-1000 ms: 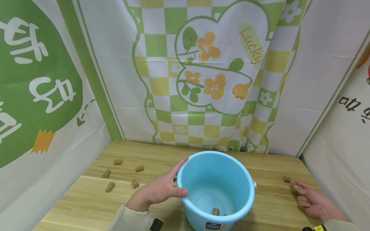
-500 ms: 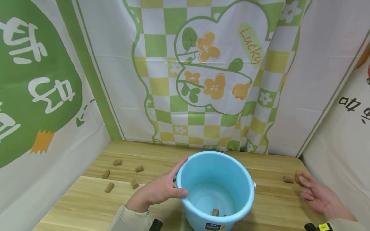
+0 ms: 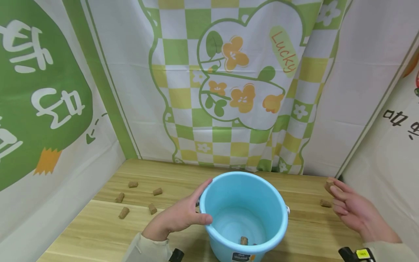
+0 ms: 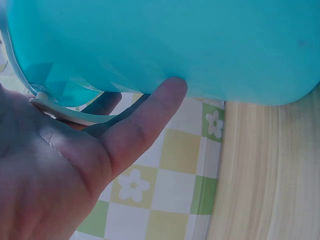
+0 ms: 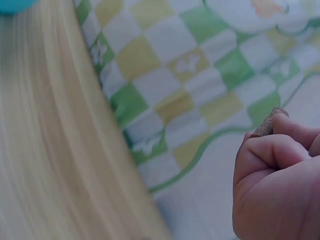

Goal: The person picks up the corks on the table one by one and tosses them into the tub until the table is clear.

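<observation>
A light-blue bucket [image 3: 226,238] stands upright on the wooden table, a cork [image 3: 243,240] lying on its floor near the front wall. My left hand [image 3: 181,216] holds the bucket's left side, thumb and fingers spread around it just at the rim. The left wrist view shows a fingertip pressed to the outer wall, with other fingers behind the white handle [image 4: 75,116]. Off to the right, my right hand [image 3: 355,211] pinches another cork [image 3: 328,185] between thumb and fingers, raised above the table; its end also shows in the right wrist view. Below it lies a loose cork [image 3: 325,203].
Several corks lie scattered on the left of the table, among them a cork [image 3: 124,213] nearest the front. A checked curtain [image 3: 203,109] hangs along the back edge of the table [image 3: 301,225]. Printed cloth walls flank both sides.
My right hand has picked up the cork from the table at the right, lifting it up and away past the other cork. My left hand and the bucket have stayed put.
</observation>
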`<state>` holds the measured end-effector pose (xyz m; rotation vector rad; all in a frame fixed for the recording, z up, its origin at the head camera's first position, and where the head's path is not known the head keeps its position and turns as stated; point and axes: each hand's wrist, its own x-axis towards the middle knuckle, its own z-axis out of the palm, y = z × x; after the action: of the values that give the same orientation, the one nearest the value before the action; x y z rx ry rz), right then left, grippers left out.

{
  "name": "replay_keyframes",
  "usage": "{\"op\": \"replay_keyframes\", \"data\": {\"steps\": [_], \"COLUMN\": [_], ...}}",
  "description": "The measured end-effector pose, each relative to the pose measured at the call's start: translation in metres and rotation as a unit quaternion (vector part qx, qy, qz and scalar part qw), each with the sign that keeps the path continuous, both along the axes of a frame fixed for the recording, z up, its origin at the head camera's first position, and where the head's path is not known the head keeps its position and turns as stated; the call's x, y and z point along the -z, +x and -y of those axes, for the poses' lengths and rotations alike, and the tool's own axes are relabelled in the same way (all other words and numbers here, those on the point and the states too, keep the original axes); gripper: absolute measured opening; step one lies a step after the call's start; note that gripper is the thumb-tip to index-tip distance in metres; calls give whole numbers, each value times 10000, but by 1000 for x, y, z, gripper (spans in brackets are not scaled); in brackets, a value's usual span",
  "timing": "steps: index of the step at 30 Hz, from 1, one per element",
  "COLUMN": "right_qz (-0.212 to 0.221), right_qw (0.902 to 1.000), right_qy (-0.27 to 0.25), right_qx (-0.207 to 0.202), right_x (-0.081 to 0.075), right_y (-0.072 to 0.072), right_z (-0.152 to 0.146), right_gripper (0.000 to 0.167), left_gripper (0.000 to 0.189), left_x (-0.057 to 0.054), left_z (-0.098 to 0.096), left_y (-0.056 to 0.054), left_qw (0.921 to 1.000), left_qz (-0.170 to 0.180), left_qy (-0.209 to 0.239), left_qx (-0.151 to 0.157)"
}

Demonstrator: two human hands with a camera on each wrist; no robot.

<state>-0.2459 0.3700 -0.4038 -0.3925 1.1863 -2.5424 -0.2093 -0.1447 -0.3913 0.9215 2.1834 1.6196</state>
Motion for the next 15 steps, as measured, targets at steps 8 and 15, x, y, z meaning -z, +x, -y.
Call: {"op": "replay_keyframes", "data": {"steps": [8, 15], "right_qz": [-71, -200], "right_qw": [9998, 9988], "right_qy": [192, 439], "right_qx": [-20, 49], "right_x": [-30, -48], "right_y": [7, 12], "right_z": [31, 50], "right_gripper": [34, 32], "left_gripper": [113, 112], "left_x": [0, 1], "left_z": [0, 0], "left_y": [0, -1], "left_qw": [10000, 10000], "left_qz": [26, 7], "left_qy": [-25, -11], "left_qx": [-11, 7]}}
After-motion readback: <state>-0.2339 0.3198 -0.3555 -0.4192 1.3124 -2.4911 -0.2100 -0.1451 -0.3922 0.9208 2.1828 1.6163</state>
